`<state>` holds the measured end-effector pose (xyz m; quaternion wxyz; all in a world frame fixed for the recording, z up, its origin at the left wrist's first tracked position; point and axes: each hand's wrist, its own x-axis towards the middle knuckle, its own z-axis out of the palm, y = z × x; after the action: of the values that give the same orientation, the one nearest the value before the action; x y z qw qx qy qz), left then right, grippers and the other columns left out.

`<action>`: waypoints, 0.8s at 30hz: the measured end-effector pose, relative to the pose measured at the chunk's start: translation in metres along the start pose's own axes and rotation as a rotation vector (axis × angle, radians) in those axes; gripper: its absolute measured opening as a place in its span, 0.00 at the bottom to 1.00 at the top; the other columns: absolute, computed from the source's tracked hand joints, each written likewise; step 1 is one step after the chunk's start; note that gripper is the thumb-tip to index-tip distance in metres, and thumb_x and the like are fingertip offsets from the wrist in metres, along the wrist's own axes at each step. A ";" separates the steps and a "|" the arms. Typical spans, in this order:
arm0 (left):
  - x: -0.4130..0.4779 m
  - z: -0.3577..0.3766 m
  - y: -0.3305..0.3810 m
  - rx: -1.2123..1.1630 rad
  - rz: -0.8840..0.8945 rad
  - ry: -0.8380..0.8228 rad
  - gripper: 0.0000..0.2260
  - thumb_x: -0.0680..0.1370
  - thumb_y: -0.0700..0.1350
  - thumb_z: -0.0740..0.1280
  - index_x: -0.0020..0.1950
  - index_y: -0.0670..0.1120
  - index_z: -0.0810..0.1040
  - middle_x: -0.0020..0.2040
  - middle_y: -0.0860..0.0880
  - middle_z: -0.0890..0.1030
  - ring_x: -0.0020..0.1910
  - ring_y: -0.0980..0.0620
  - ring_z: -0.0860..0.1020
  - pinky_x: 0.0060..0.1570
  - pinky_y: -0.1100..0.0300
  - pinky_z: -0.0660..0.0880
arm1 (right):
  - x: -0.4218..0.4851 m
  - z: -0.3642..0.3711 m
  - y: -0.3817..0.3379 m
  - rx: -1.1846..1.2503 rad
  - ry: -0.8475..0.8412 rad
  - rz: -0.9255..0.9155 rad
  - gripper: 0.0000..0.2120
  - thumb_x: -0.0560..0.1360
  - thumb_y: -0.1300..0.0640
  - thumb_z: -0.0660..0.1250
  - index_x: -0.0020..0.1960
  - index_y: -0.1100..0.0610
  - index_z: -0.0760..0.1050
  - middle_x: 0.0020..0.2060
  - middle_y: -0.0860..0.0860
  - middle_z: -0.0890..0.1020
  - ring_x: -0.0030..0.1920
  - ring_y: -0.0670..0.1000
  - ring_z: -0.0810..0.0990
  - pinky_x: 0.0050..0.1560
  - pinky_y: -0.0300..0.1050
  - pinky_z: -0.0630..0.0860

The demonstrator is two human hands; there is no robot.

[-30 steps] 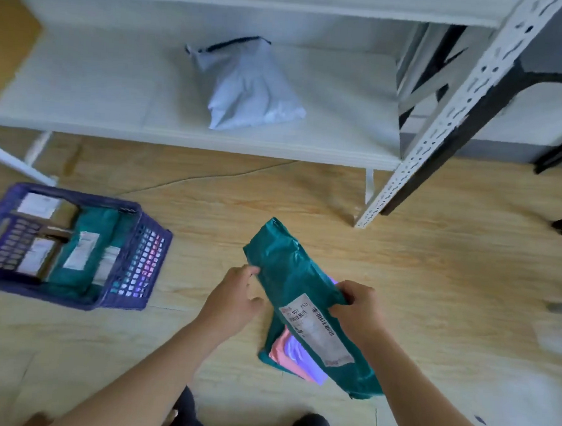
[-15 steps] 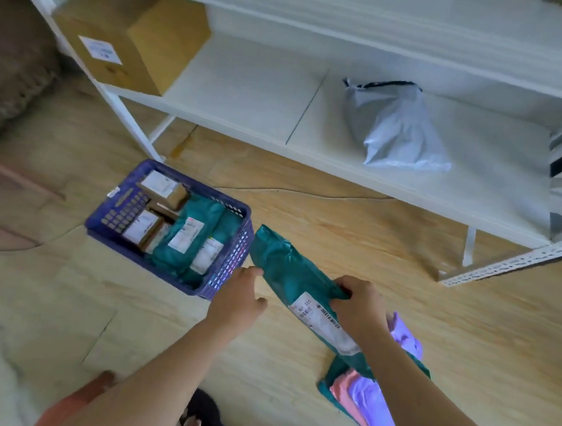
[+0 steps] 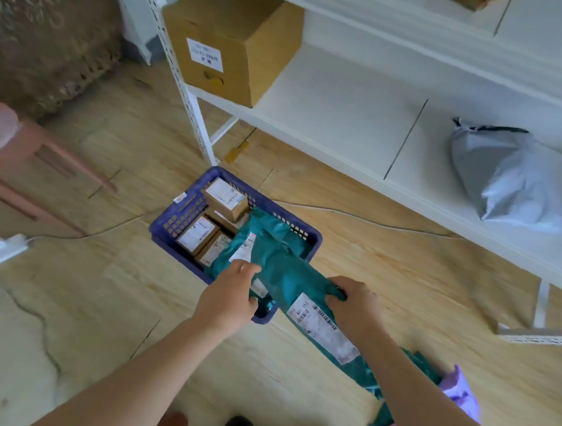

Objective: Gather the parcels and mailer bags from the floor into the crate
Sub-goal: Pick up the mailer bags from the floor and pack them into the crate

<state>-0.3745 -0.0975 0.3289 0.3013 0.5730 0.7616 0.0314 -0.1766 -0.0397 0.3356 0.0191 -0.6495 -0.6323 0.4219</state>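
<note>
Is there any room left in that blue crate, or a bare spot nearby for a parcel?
The blue crate is crowded: small cardboard boxes fill its left, teal mailer bags its right. Bare patches: the white shelf between the large cardboard box and the grey mailer bag, and the floor between crate and pink stool.

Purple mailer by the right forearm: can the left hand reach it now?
Probably not. The left hand grips the teal mailer bag over the crate, and the right forearm crosses the way to the purple mailer.

The left hand (image 3: 230, 297) and right hand (image 3: 354, 304) reach forward and down, side by side, each with its fingers curled in a grip.
</note>
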 end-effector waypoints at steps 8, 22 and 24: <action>0.050 -0.036 -0.056 0.038 0.008 0.037 0.22 0.78 0.45 0.63 0.71 0.51 0.62 0.69 0.54 0.63 0.62 0.53 0.72 0.51 0.58 0.76 | 0.063 0.042 -0.069 0.002 -0.054 -0.049 0.14 0.78 0.61 0.59 0.62 0.53 0.76 0.42 0.49 0.78 0.36 0.51 0.76 0.34 0.42 0.72; 0.184 -0.068 -0.148 -0.018 -0.144 -0.036 0.23 0.78 0.45 0.64 0.72 0.50 0.62 0.71 0.51 0.64 0.64 0.51 0.72 0.54 0.57 0.74 | 0.209 0.106 -0.146 0.021 -0.223 0.016 0.15 0.79 0.60 0.59 0.64 0.53 0.75 0.42 0.50 0.78 0.30 0.48 0.73 0.27 0.37 0.69; 0.194 -0.065 -0.158 -0.004 -0.142 -0.051 0.23 0.78 0.45 0.64 0.72 0.49 0.62 0.71 0.51 0.64 0.67 0.52 0.69 0.56 0.58 0.73 | 0.221 0.116 -0.147 0.034 -0.249 0.035 0.15 0.79 0.60 0.60 0.64 0.53 0.75 0.42 0.50 0.78 0.30 0.48 0.73 0.28 0.38 0.70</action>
<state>-0.5727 0.0409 0.2377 0.3229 0.5175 0.7924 -0.0031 -0.3964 0.1159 0.2271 -0.0557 -0.6025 -0.6112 0.5103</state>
